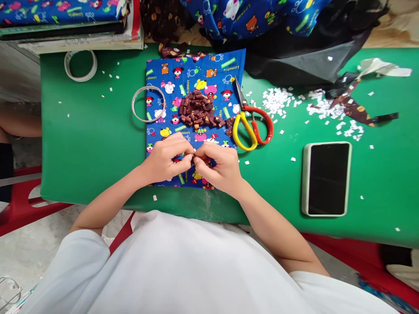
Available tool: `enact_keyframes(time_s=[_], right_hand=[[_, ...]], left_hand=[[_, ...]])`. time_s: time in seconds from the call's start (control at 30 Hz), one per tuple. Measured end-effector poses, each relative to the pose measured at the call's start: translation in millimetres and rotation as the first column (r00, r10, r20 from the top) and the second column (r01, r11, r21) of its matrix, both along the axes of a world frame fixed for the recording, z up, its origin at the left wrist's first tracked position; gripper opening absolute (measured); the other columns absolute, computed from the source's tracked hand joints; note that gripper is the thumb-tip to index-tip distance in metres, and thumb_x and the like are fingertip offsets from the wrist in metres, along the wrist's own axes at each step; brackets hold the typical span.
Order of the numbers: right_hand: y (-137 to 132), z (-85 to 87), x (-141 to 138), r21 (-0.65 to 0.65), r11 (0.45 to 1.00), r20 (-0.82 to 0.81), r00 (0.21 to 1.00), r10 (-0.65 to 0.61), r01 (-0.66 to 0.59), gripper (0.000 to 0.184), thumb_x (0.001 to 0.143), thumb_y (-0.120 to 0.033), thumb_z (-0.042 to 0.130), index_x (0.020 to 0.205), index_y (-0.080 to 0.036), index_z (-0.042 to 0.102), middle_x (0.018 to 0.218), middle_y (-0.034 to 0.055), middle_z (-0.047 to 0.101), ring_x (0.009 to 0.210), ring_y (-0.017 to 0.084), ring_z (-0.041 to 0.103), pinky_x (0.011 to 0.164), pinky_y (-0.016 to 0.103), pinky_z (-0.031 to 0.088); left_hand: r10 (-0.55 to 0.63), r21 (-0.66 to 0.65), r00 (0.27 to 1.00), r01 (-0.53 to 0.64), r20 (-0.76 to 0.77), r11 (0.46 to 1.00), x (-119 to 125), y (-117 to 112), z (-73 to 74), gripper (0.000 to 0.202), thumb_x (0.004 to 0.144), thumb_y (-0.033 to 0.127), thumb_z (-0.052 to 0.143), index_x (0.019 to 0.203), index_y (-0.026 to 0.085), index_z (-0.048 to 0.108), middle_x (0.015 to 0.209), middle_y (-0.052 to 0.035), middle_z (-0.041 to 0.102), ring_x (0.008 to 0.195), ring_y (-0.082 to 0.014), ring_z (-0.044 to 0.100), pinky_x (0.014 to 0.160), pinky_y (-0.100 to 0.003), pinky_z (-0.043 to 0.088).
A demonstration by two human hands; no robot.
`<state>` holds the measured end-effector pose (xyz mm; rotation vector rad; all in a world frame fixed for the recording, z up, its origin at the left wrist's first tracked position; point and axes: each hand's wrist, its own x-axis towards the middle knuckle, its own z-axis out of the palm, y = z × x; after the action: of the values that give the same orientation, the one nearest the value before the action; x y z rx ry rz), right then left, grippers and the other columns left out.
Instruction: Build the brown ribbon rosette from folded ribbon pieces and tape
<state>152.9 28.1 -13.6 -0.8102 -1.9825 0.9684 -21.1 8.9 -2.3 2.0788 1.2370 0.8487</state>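
A: Tell me, what do you have between your two hands?

B: Your left hand point(172, 158) and your right hand point(220, 165) meet in front of your chest. On each, the thumb and the forefinger are pinched together, and a small dark piece point(193, 155) shows a little between these tips. Your fingers hide most of it, so I cannot tell what it exactly is.

A: And under your hands?

B: There is a blue printed cloth point(173, 102), which lies flat on the green table point(98, 157). Just beyond your fingers, on this cloth, you have a loose heap of brown pieces point(198, 111); some of them trail to the right.

A: What is near your right hand?

B: The scissors point(246, 109) lie across the right edge of the cloth. Their blades point away from you, and their yellow and red handles are close to your knuckles.

A: And at your left?

B: A thin ring point(133, 106) lies partly over the left edge of the cloth. Farther off, near the far edge of the table, is a roll of tape point(81, 78).

A: Farther to your right I see white bits point(278, 101), scattered in small heaps, and a phone point(327, 179) with dark screen.
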Motion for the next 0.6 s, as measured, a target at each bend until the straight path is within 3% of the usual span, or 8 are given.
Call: enact_keyframes(time_s=[0.27, 0.43, 0.6], right_hand=[[2, 2.1, 2, -0.012, 0.998, 0.016, 0.998, -0.053, 0.053, 0.018, 0.08, -0.013, 0.051, 0.065, -0.021, 0.045, 0.055, -0.0051, 0.044, 0.05, 0.008, 0.039, 0.049, 0.021, 0.034], [5, 0.9, 4, 0.048, 0.996, 0.069, 0.995, -0.077, 0.074, 0.015, 0.081, -0.014, 0.053, 0.071, -0.022, 0.045, 0.058, -0.0051, 0.046, 0.051, 0.008, 0.043, 0.049, 0.021, 0.037], [4, -3.7, 3, 0.127, 0.99, 0.129, 0.988, -0.083, 0.066, 0.016, 0.081, -0.013, 0.055, 0.074, -0.023, 0.045, 0.061, -0.0041, 0.055, 0.051, 0.01, 0.048, 0.05, 0.023, 0.041]], left_hand=[[0.066, 0.03, 0.998, -0.065, -0.021, 0.997, -7, 6, 4.7, 0.018, 0.084, 0.018, 0.047, 0.067, 0.019, 0.052, 0.061, 0.0006, 0.054, 0.064, -0.0121, 0.047, 0.066, -0.026, 0.044], [0.149, 0.099, 0.976, -0.134, -0.16, 0.986, -24, 18, -0.1, 0.019, 0.087, 0.02, 0.048, 0.07, 0.018, 0.054, 0.065, 0.0004, 0.056, 0.069, -0.0132, 0.05, 0.075, -0.029, 0.046], [0.175, 0.083, 0.955, -0.16, -0.24, 0.984, -34, 24, -5.6, 0.017, 0.09, 0.023, 0.053, 0.076, 0.017, 0.06, 0.075, -0.0008, 0.064, 0.073, -0.013, 0.055, 0.084, -0.031, 0.048]])
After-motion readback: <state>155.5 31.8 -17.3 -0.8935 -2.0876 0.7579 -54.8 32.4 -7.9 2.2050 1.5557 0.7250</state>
